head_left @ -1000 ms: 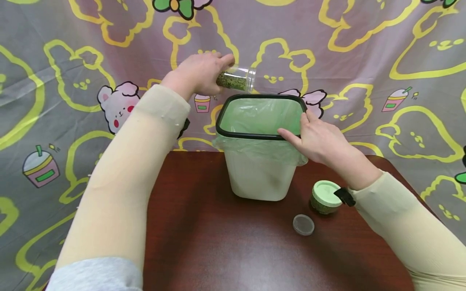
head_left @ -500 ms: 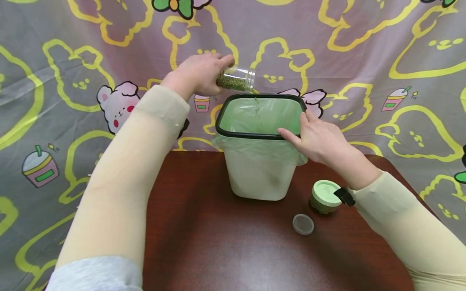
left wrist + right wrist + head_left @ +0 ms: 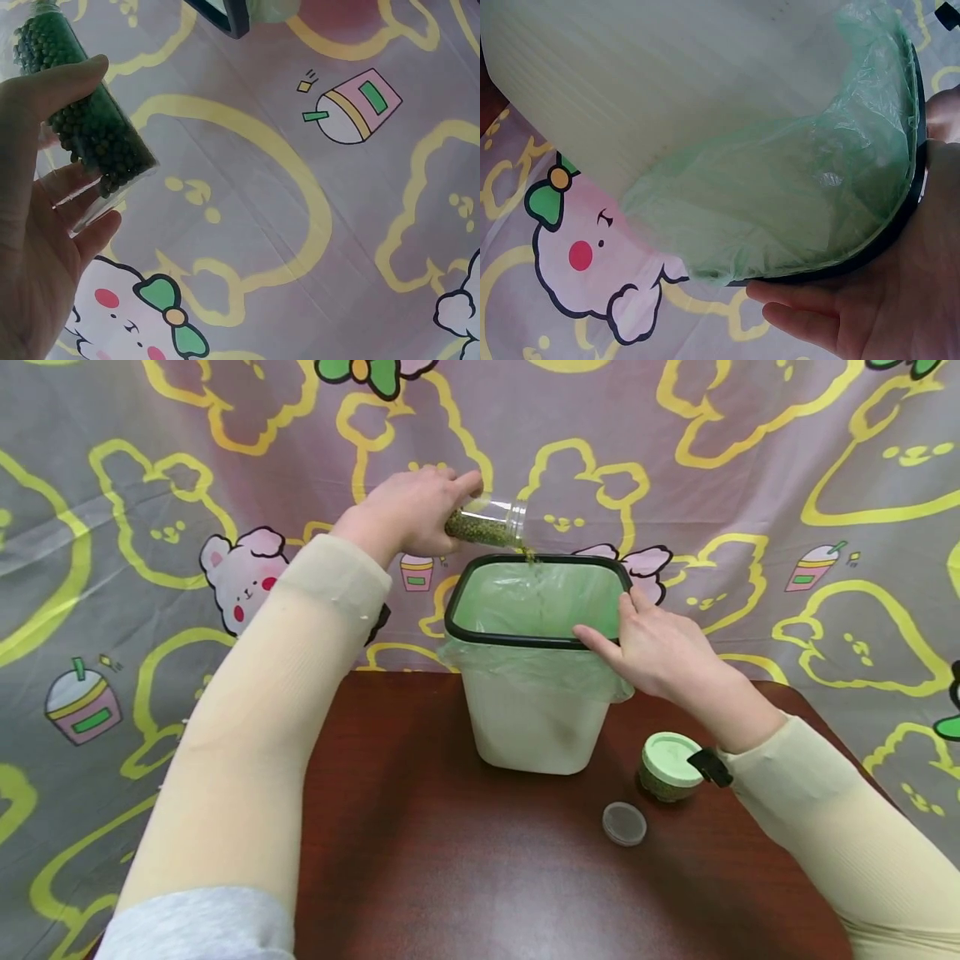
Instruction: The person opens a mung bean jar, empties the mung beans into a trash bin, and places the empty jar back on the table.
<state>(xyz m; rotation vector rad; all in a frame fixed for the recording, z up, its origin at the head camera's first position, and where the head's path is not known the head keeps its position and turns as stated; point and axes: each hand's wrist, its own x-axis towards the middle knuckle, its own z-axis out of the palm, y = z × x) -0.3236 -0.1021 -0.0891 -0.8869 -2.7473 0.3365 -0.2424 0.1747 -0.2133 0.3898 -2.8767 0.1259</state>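
In the head view, my left hand (image 3: 412, 514) grips a clear jar (image 3: 491, 514) tipped on its side, mouth to the right, above the far left rim of a waste bin. Small round green beans (image 3: 529, 554) spill from its mouth into the bin. Left wrist view: thumb and fingers wrap around the jar, with beans (image 3: 116, 154) lying along one side. The pale waste bin (image 3: 536, 722) has a black rim (image 3: 517, 642) and a thin green bin liner (image 3: 780, 187) folded over it. My right hand (image 3: 663, 643) rests on the rim's near right corner, its fingers fairly straight.
A small jar with a pale green lid (image 3: 671, 758) stands on the dark wooden table (image 3: 450, 877), near my right wrist. Left of it lies a round clear lid (image 3: 624, 823). A patterned curtain (image 3: 697, 460) hangs behind the table.
Beans have begun falling from the jar's mouth into the bin, and the stream has thickened. Both hands stay almost where they were.
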